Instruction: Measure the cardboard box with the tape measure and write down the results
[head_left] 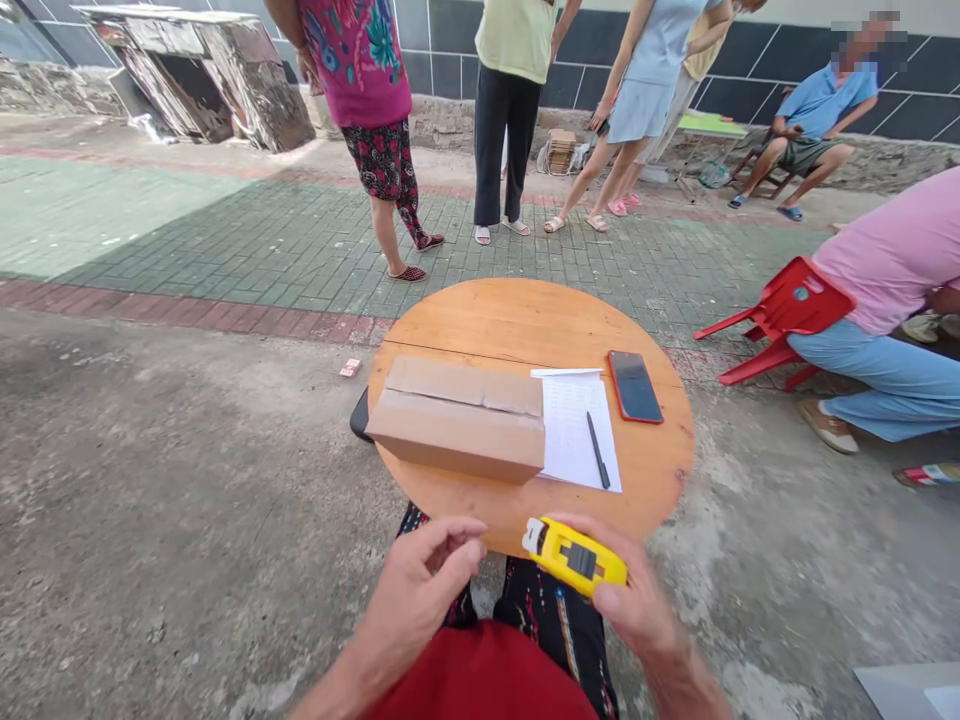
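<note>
My right hand (630, 595) grips a yellow utility knife (574, 556) just below the near edge of the round wooden table (525, 320). Close beside it, my left hand (424, 580) has its fingers curled, thumb and fingertips pinched together toward the knife's tip; what they hold, if anything, is too small to see. On the table lies a closed brown cardboard box (457, 418). Right of the box is a sheet of paper (574, 425) with a black pen (598, 450) on it, then a phone in a red case (634, 386).
Several people stand on the paved strip behind the table. A person in a pink shirt (892, 290) sits at the right beside a tipped red plastic chair (780, 315). Another person sits far right by the wall. A dark object (360, 415) pokes out behind the box.
</note>
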